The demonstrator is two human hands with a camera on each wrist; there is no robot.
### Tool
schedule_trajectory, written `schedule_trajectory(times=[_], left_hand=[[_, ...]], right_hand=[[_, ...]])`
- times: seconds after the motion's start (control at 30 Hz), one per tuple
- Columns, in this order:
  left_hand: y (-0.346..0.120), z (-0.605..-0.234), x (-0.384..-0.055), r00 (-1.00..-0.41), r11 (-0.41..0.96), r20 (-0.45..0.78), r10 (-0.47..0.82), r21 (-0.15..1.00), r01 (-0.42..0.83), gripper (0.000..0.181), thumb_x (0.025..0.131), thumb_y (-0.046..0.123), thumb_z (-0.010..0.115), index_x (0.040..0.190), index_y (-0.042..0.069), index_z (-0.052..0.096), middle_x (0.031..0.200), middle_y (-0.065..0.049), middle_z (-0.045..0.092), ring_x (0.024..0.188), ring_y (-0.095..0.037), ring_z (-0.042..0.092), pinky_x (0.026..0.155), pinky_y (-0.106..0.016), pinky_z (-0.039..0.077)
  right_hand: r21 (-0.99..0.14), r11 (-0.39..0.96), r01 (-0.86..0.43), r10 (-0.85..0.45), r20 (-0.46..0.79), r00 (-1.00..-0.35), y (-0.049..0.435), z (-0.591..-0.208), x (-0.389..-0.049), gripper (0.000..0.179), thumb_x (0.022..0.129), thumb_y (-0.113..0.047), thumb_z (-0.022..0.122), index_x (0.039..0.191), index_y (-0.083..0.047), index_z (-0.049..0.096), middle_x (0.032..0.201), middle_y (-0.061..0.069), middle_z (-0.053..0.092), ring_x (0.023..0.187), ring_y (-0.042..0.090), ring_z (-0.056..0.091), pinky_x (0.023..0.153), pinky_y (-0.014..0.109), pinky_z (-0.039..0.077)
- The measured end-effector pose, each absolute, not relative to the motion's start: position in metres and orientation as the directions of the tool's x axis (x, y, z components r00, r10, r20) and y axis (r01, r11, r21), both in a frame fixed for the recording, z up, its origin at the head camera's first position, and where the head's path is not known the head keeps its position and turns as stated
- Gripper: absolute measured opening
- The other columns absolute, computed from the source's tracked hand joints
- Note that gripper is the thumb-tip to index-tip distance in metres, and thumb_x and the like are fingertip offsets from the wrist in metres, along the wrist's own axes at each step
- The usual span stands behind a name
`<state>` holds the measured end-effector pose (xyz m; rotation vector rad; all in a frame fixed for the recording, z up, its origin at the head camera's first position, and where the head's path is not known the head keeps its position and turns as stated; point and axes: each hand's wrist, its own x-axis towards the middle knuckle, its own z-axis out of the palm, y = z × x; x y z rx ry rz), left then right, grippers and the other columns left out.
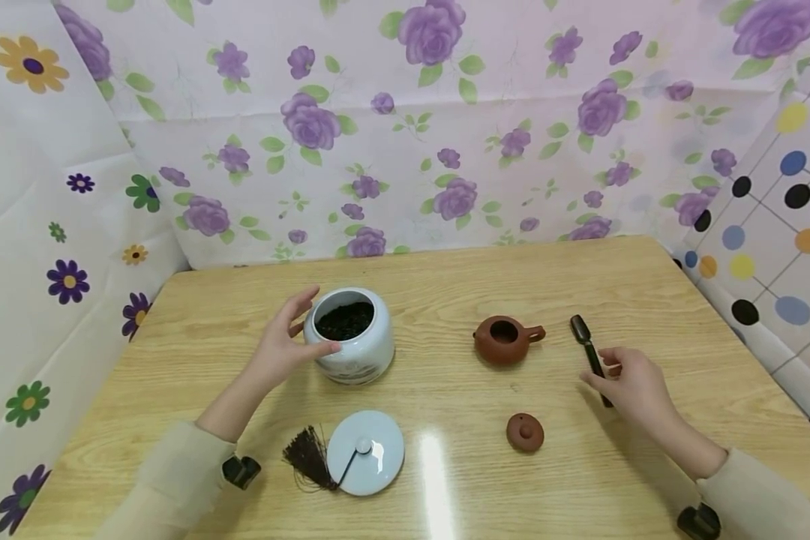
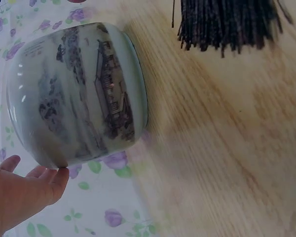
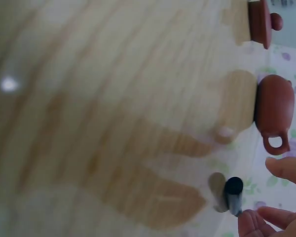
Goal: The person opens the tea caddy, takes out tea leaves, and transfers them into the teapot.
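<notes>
A pale glazed tea jar (image 1: 354, 360) with a painted landscape holds dark leaves (image 1: 346, 321). My left hand (image 1: 289, 337) spans the jar's left side, thumb along the front of the rim. In the left wrist view, fingertips (image 2: 61, 173) touch the jar's side. On the right, a dark tea scoop (image 1: 589, 351) lies on the table. My right hand (image 1: 637, 386) hovers over its handle, thumb and fingers parted to either side. The right wrist view shows the thumb (image 3: 285, 169) apart from the scoop (image 3: 234, 190), with a fingertip close to it.
A reddish-brown teapot (image 1: 502, 345) stands lidless left of the scoop. Its small lid (image 1: 525, 433) lies nearer me. The jar's pale lid (image 1: 378, 469), with a dark tassel (image 1: 308, 455), lies in front of the jar. Floral cloth (image 1: 405, 165) hangs behind the wooden table (image 1: 459, 405).
</notes>
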<state>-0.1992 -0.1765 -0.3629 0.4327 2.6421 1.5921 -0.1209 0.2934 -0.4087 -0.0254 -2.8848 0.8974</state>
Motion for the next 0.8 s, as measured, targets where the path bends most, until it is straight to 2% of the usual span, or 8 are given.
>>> schedule_trajectory(times=[0.27,0.53,0.8], left_hand=[[-0.175,-0.368,-0.2,-0.959,0.442,0.132,0.249,0.866,0.234,0.085,0.077,0.011,0.08,0.148,0.01,0.033,0.152,-0.014,0.032,0.141,-0.034,0.025,0.113,-0.053,0.031],[-0.176,-0.37,-0.198,-0.961,0.428,0.13,0.244,0.874,0.228,0.084,0.078,0.009,0.079,0.148,0.009,0.033,0.151,-0.014,0.033,0.142,-0.033,0.025,0.115,-0.053,0.028],[-0.176,-0.374,-0.199,-0.964,0.402,0.128,0.231,0.89,0.215,0.083,0.078,0.008,0.078,0.147,0.006,0.033,0.152,-0.016,0.031,0.143,-0.031,0.024,0.117,-0.05,0.024]], right_hand=[[-0.565,0.824,0.049,0.073,0.019,-0.997,0.301,-0.418,-0.123,0.047,0.082,-0.012,0.072,0.112,0.019,0.056,0.091,0.027,0.063,0.079,0.033,0.062,0.057,0.034,0.052],[-0.548,0.835,0.053,0.063,0.0,-0.998,0.306,-0.421,-0.125,0.039,0.081,-0.008,0.071,0.106,0.019,0.057,0.09,0.027,0.064,0.079,0.034,0.063,0.06,0.039,0.054],[-0.527,0.848,0.058,0.051,-0.028,-0.998,0.313,-0.419,-0.128,0.026,0.08,-0.008,0.07,0.092,0.014,0.064,0.078,0.016,0.065,0.069,0.022,0.06,0.054,0.028,0.047]])
